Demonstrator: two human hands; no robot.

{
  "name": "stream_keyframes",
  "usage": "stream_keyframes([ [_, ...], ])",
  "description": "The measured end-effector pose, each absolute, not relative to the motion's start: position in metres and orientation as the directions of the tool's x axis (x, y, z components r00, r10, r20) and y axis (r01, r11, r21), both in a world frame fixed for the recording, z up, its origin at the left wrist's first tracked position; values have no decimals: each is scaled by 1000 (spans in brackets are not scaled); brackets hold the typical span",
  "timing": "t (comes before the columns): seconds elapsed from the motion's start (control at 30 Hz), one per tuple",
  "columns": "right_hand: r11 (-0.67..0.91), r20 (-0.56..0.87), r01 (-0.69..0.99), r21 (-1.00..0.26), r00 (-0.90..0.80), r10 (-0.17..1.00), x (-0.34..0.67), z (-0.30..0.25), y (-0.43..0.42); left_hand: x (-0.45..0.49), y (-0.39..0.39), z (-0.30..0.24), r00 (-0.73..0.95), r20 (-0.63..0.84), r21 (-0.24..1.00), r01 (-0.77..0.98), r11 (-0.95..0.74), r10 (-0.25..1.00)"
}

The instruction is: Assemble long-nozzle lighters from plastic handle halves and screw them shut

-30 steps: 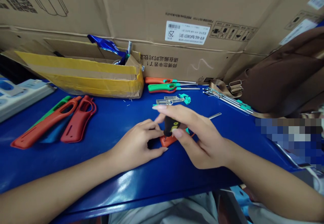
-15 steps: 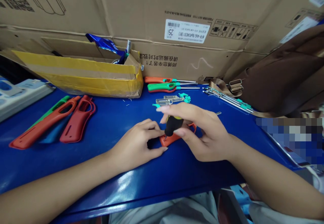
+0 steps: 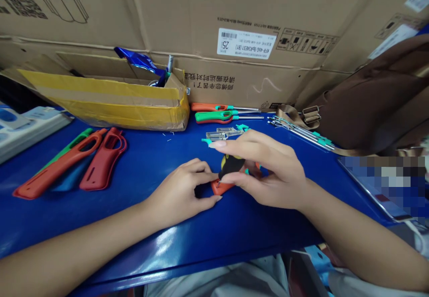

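My left hand (image 3: 182, 186) rests on the blue table and pinches an orange plastic casing (image 3: 220, 187) at its near end. My right hand (image 3: 268, 171) holds a black-handled screwdriver (image 3: 230, 165) between thumb and fingers, tilted low over the casing. Its tip meets the casing close to my left fingertips, though the shaft is mostly hidden. My right hand covers the far part of the casing, where a small teal piece shows. Just beyond my right fingertips lie small metal clips (image 3: 216, 135) and teal plastic parts (image 3: 243, 128).
Red and green casing halves (image 3: 60, 165) lie at the left, and two assembled long lighters (image 3: 214, 111) lie at the back. Thin metal rods (image 3: 301, 135) lie at the right. A taped cardboard box (image 3: 114, 102), stacked cartons, a power strip and a brown bag border the table.
My right hand has shifted slightly left and rolled, laying the screwdriver handle lower. A metal rod seen earlier beyond that hand is now hidden. My left hand and the casing stay nearly still.
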State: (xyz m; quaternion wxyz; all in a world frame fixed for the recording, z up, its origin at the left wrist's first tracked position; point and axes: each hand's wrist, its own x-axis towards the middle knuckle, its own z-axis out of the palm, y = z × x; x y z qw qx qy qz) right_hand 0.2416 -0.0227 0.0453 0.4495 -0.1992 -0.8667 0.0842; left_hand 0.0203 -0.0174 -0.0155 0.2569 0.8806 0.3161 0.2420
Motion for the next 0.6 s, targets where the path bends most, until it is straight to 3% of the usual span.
stream_keyframes([
  [0.1, 902, 727, 326, -282, -541, 423, 242, 45, -23, 21, -17, -15, 681, 270, 611, 425, -668, 681],
  [0.27, 892, 702, 230, -390, -552, 450, 244, 43, -21, 20, -16, -16, 680, 283, 589, 433, -682, 676],
  [0.43, 906, 767, 320, -277, -494, 409, 243, 41, -18, 21, -18, -15, 664, 303, 588, 433, -683, 683],
  [0.6, 875, 685, 210, -435, -553, 473, 242, 48, -24, 19, -17, -16, 678, 285, 583, 438, -684, 677],
])
